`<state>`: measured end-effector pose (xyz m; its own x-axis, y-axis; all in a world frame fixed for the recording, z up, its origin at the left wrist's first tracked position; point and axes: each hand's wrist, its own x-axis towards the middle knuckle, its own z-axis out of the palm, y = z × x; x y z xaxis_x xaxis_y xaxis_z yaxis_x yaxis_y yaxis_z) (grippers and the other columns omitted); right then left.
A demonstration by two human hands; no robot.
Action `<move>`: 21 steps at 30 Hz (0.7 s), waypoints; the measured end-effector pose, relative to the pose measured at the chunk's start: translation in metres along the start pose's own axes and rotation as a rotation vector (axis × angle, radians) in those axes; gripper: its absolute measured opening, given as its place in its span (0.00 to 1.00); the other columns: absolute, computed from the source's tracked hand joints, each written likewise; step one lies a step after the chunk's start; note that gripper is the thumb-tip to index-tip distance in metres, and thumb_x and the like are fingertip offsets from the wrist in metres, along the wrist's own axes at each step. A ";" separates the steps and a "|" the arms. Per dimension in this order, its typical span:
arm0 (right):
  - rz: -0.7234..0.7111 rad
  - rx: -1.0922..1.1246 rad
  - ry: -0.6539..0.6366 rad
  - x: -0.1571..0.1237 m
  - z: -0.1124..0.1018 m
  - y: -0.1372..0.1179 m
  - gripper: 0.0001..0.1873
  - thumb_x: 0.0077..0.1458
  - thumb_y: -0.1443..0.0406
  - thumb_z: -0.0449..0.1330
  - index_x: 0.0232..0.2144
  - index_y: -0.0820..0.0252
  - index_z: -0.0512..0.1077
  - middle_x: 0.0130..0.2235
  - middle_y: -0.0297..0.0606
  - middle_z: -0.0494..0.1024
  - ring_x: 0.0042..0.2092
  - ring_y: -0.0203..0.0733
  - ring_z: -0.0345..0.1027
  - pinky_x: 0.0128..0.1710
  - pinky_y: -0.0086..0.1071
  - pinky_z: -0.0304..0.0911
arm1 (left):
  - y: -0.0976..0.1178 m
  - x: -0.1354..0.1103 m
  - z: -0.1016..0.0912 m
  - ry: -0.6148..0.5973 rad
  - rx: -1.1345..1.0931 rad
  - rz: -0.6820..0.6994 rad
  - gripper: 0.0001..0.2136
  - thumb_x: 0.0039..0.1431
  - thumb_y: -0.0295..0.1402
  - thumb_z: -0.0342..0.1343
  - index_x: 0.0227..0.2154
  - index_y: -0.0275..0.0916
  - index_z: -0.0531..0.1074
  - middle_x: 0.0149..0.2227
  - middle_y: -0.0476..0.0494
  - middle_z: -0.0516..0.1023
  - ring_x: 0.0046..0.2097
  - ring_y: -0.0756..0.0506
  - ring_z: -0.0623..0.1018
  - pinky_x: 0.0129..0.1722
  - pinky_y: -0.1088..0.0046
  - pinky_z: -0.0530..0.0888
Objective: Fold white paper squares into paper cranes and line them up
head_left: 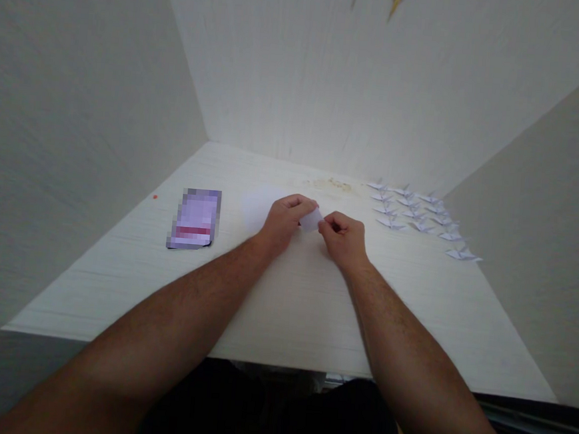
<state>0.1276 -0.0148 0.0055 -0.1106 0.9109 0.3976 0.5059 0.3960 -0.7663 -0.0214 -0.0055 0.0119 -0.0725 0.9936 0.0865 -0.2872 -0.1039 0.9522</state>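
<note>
Between my two hands is a small piece of folded white paper point(311, 219), held a little above the table. My left hand point(287, 218) grips its left side, thumb on top and fingers curled behind. At its right edge, my right hand point(343, 234) pinches a corner between thumb and forefinger. How the paper is folded underneath is hidden. Just beyond my left hand lies a pale sheet of paper point(256, 204), partly covered by the hand. Several folded paper cranes point(413, 210) stand in rows to the right of my right hand.
A phone-like device with a pixelated screen point(196, 218) lies left on the white table point(307, 312). A tiny red bit point(155, 197) sits near the left wall. Walls enclose the table at left, back and right. Brownish marks point(339, 185) show near the back wall.
</note>
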 end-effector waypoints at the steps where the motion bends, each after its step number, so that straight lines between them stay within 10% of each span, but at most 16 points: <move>1: 0.008 0.004 0.007 0.000 0.000 0.000 0.09 0.50 0.64 0.58 0.20 0.58 0.70 0.19 0.28 0.65 0.24 0.33 0.57 0.26 0.30 0.51 | 0.000 0.000 0.000 0.006 0.034 0.016 0.08 0.43 0.36 0.65 0.23 0.38 0.75 0.24 0.49 0.73 0.27 0.51 0.69 0.28 0.74 0.65; 21: -0.027 -0.073 -0.048 0.002 -0.001 -0.009 0.21 0.57 0.59 0.55 0.15 0.57 0.58 0.17 0.27 0.57 0.23 0.32 0.50 0.24 0.31 0.43 | 0.001 -0.010 0.006 0.052 0.185 0.081 0.04 0.46 0.32 0.62 0.21 0.38 0.74 0.22 0.50 0.72 0.26 0.52 0.67 0.27 0.74 0.63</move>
<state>0.1232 -0.0165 0.0138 -0.1650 0.9050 0.3921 0.5630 0.4128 -0.7160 -0.0155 -0.0149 0.0140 -0.1384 0.9783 0.1544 -0.0986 -0.1687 0.9807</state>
